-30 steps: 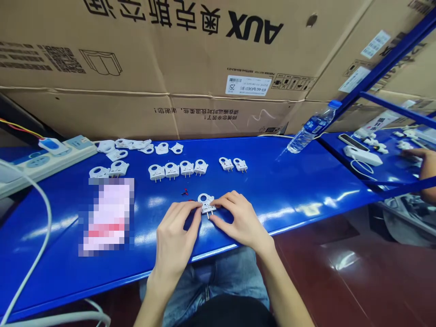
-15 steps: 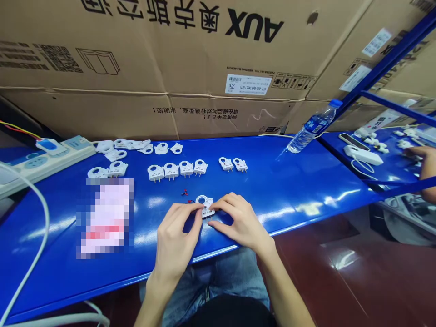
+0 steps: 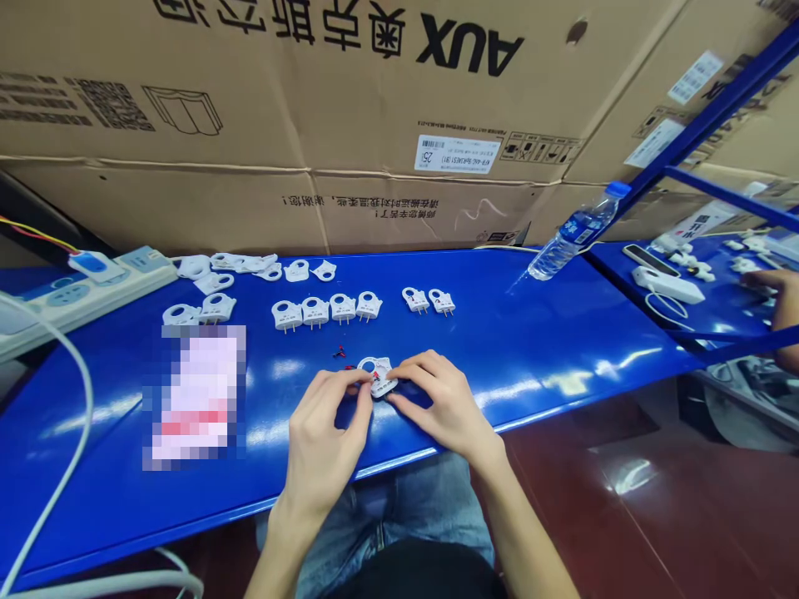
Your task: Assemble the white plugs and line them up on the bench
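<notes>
Just above the table's front edge, a white plug housing [image 3: 385,384] with a ring-shaped top is between my hands. My left hand [image 3: 328,424] is closed in a pinch at its left side, fingertips close to a small red part [image 3: 375,377] lying in the housing. From the right, my right hand [image 3: 437,403] grips the housing's edge between thumb and fingers. The housing's prongs are hidden. Small red-and-black wire pieces [image 3: 339,352] lie on the table behind my left fingertips. Beyond them stand several similar plug housings [image 3: 315,312] with metal prongs, and another pair [image 3: 414,300] to the right.
White ring-shaped covers [image 3: 240,263] are piled at the back left near a power strip [image 3: 106,283]. A blurred pink item [image 3: 203,383] lies on the left. A water bottle [image 3: 571,237] leans near the blue frame [image 3: 705,108]. Another person's hand [image 3: 783,291] is at far right.
The plug housing has tilted, so its prongs no longer show and the red part inside is now visible. My hands have stayed almost in place around it.
</notes>
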Demonstrator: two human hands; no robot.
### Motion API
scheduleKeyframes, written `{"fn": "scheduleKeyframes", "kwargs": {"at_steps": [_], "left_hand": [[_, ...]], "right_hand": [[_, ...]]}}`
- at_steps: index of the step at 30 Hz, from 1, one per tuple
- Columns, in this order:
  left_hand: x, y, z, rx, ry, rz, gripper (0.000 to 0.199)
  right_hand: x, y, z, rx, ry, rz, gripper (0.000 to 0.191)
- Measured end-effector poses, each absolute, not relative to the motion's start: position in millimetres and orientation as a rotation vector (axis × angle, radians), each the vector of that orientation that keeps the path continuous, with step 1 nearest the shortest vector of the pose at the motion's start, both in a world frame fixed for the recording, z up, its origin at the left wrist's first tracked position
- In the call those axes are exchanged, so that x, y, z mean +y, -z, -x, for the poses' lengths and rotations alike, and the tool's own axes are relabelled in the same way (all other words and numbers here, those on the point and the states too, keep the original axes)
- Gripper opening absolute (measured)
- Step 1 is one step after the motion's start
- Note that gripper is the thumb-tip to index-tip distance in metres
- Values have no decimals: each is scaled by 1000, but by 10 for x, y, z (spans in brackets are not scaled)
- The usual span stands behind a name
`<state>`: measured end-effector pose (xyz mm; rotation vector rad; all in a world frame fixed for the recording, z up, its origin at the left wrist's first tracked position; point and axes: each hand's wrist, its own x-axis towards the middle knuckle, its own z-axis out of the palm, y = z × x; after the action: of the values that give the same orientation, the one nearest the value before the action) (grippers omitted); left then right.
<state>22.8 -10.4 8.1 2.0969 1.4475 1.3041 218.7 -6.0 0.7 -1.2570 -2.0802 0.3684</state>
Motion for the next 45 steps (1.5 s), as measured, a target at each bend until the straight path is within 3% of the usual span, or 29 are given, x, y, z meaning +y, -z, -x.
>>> {"fn": "scheduleKeyframes", "kwargs": {"at_steps": [45], "left_hand": [[-96,-8,-233,1500,-1231,-2153,8]], "right_hand": [[-76,6,-2185,-2019,-231,1197,9]]}}
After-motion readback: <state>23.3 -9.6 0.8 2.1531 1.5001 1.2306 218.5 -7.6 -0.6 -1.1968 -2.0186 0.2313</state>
